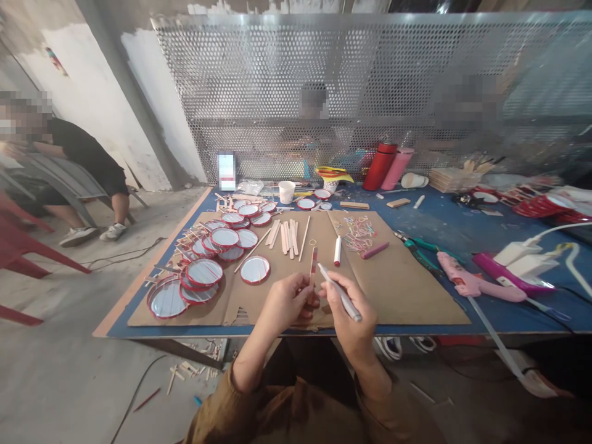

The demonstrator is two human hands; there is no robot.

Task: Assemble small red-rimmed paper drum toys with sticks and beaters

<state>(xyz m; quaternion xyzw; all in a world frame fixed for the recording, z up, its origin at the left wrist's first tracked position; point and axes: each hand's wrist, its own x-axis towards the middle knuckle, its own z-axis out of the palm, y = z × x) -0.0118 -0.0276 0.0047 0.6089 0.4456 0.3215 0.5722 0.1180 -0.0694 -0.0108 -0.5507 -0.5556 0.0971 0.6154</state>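
Observation:
My left hand [287, 302] pinches a flat wooden craft stick [314, 262] upright, its upper part banded with dark red. In my right hand [355, 313] is a pale marker [343, 293], held like a pen with its tip close to the stick; I cannot tell whether they touch. Both hands are over the front of a brown cardboard sheet [398, 290]. Beyond them lie plain craft sticks [290, 237], a red-ended white marker [337, 250] and a heap of coloured rubber bands [361, 234]. To the left, a red-rimmed round disc [255, 269] rests alone beside a pile of similar discs [204, 271].
A pink glue gun [476, 280], pliers [419, 254] and a purple power strip [513, 274] lie to the right. At the back stand a paper cup [287, 192], a red bottle [380, 166] and a perforated metal screen [259, 80]. A person [83, 154] sits at far left.

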